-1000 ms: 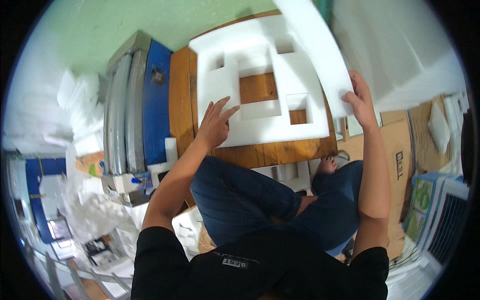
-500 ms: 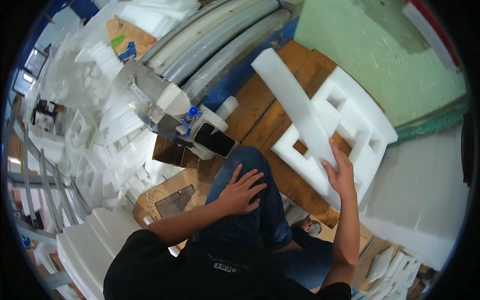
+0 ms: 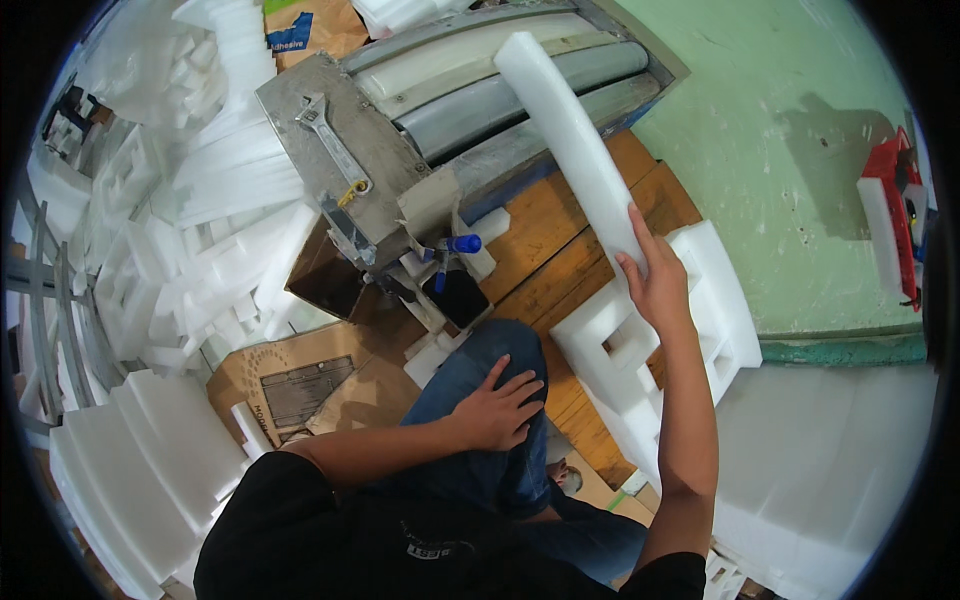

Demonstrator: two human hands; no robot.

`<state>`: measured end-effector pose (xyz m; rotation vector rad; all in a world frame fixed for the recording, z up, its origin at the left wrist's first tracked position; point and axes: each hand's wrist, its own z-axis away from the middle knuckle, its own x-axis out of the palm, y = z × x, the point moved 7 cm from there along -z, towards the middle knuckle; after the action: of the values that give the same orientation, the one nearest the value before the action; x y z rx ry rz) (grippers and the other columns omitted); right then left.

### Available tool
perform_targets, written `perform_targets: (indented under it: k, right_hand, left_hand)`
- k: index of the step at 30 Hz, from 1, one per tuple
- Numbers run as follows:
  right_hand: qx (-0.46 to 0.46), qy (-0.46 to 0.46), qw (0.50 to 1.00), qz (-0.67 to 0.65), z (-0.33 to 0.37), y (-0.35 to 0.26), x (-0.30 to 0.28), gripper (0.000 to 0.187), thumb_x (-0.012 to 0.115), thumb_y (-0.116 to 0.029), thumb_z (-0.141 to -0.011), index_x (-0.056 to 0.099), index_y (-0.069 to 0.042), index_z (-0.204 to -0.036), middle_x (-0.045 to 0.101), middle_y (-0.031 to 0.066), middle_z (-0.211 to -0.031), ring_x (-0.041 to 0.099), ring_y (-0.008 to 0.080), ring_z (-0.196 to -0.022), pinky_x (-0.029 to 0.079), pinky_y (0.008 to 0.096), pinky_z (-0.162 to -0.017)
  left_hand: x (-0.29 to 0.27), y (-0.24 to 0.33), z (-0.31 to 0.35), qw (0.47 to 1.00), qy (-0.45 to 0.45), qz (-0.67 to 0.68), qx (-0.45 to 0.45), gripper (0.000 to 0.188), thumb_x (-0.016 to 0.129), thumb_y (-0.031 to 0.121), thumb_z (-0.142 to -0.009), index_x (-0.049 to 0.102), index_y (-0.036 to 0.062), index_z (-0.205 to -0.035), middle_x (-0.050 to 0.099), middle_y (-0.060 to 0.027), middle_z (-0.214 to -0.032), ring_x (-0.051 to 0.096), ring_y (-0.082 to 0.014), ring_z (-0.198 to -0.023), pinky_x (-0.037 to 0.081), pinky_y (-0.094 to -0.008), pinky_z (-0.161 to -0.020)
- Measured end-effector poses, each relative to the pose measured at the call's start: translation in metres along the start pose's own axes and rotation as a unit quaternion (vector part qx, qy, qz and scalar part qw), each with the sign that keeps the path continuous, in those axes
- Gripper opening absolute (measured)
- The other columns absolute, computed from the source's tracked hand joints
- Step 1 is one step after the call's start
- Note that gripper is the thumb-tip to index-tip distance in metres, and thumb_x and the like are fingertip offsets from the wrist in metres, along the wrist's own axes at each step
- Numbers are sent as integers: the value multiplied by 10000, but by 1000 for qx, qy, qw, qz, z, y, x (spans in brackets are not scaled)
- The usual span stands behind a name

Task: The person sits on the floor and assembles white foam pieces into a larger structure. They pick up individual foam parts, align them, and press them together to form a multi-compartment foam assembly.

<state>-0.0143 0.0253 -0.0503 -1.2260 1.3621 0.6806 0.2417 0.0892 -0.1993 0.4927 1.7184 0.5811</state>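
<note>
Right hand: the right hand (image 3: 655,270) pinches the long, flat white foam strip (image 3: 568,125) near its lower end, thumb on one side, fingers on the other; a one-handed grip there probably serves because the strip looks light.
White foam strip: extends up and left from the right hand, crossing in front of the grey metal roller machine (image 3: 525,105); whether they touch, I cannot tell.
Left hand: the left hand (image 3: 498,412) lies on the blue denim-covered knee (image 3: 492,350), fingers fanned apart, holding nothing; the knee seems to serve as a rest.
White foam block with square cut-outs: the block (image 3: 617,385) lies just below the right hand, partly hidden by the right forearm; lying flat on the brown wooden surface (image 3: 545,255) likely keeps it steady without a grip.
Silver adjustable wrench: the wrench (image 3: 340,150) lies on the machine's flat end, up and left of both hands, apparently parked within reach.
Brown flat cardboard: the cardboard (image 3: 310,385) lies left of the left hand.
</note>
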Motion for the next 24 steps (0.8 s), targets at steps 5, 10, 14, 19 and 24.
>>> perform_targets:
  k: [5, 10, 14, 19, 24]
  right_hand:
    - [-58, 20, 998, -17, -68, -25, 5, 717, 706, -174, -954, 402, -259, -1598, 666, 218, -971, 655, 416, -909, 526, 477, -813]
    - [-99, 47, 993, -36, -146, -51, 19, 703, 705, -202, -948, 420, -250, -1588, 687, 250, -1034, 662, 451, -958, 527, 497, -851]
    - [-143, 74, 987, -20, -209, -72, 31, 697, 708, -249, -943, 431, -253, -1582, 696, 251, -1054, 666, 454, -971, 527, 502, -886]
    - [-136, 81, 987, 19, -281, -93, 53, 698, 720, -328, -924, 457, -248, -1565, 703, 239, -1092, 665, 428, -1036, 526, 504, -932]
    - [-57, 139, 988, -32, -319, -107, 60, 694, 738, -341, -907, 484, -210, -1539, 681, 239, -1182, 652, 430, -1073, 520, 507, -945]
  left_hand:
    - [0, -4, 2, 999, 0, 38, 5, 396, 709, 302, -855, 683, 97, -1194, 563, -143, -1442, 410, -301, -1474, 84, -659, -1253]
    - [-2, -9, 4, 999, 15, 38, 14, 378, 712, 317, -856, 691, 117, -1176, 571, -121, -1431, 423, -285, -1461, 93, -655, -1252]
    - [-2, -9, 3, 999, 25, 37, 16, 355, 718, 316, -853, 698, 125, -1152, 585, -106, -1412, 436, -272, -1452, 106, -646, -1253]
    - [-3, -11, 3, 997, 46, 61, 17, 322, 664, 289, -895, 679, 69, -1129, 598, -155, -1376, 443, -301, -1443, 91, -645, -1258]
    - [-1, -9, 0, 999, 22, 28, -3, 323, 682, 288, -889, 704, 113, -1160, 599, -107, -1399, 441, -253, -1451, 112, -620, -1262]
